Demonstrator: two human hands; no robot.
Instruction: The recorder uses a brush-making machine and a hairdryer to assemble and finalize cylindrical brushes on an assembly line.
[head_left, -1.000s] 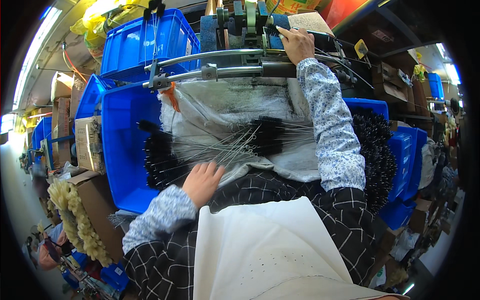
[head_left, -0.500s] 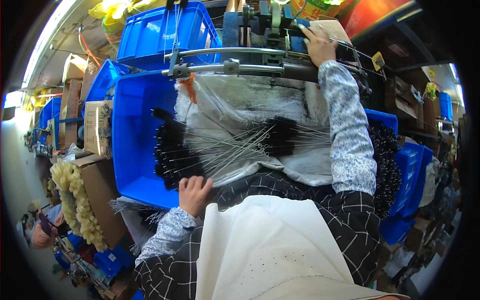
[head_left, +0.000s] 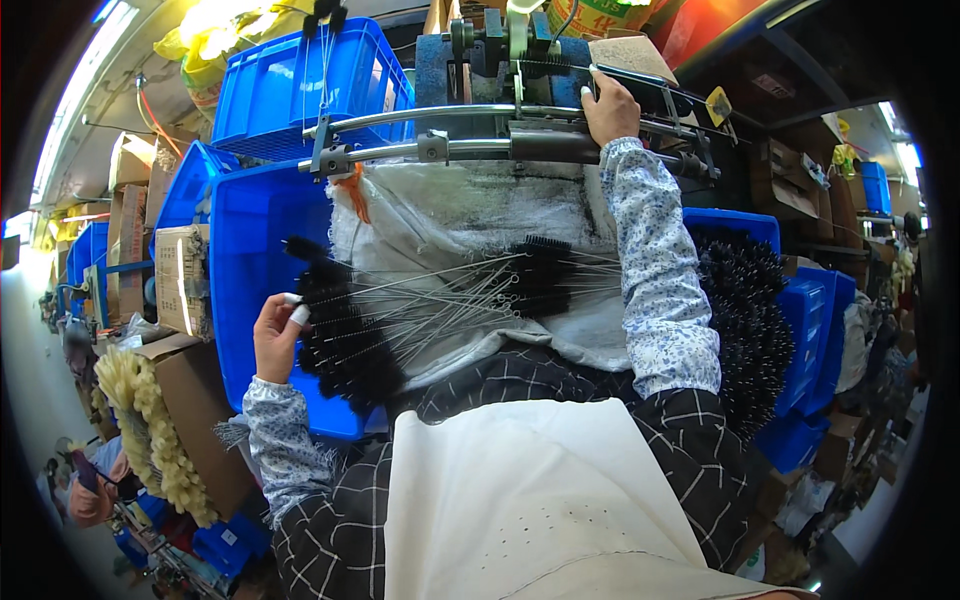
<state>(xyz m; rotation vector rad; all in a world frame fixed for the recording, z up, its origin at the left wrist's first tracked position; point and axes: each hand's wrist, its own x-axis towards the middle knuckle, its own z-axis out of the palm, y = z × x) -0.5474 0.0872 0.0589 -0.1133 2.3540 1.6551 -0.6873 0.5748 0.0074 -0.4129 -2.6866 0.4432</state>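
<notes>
My left hand [head_left: 276, 340], with white covers on its fingertips, is at the left edge of a pile of black wire brushes [head_left: 345, 345]. Its thumb and forefinger stand a little apart beside the bristles, with nothing visible between them. My right hand [head_left: 613, 110] is up at the machine [head_left: 485, 75], thumb and forefinger spread. Its forefinger reaches the right end of a dark bristled brush [head_left: 548, 64] lying across the machine. A second bunch of black brushes [head_left: 545, 278] lies in the middle, wire stems crossing those of the first. Both rest on a whitish cloth [head_left: 420, 210].
Two metal rods [head_left: 390, 152] run along the machine's front. A blue crate [head_left: 235, 265] stands on the left, another blue bin [head_left: 265, 95] behind it. On the right, black brushes [head_left: 745, 310] are heaped beside my forearm. Pale yellow brushes [head_left: 150, 430] stand by a cardboard box at left.
My left hand has moved left and forward, from the near side of the brush pile to its left edge. My right hand stays at the machine, its thumb now showing apart. The view has shifted slightly.
</notes>
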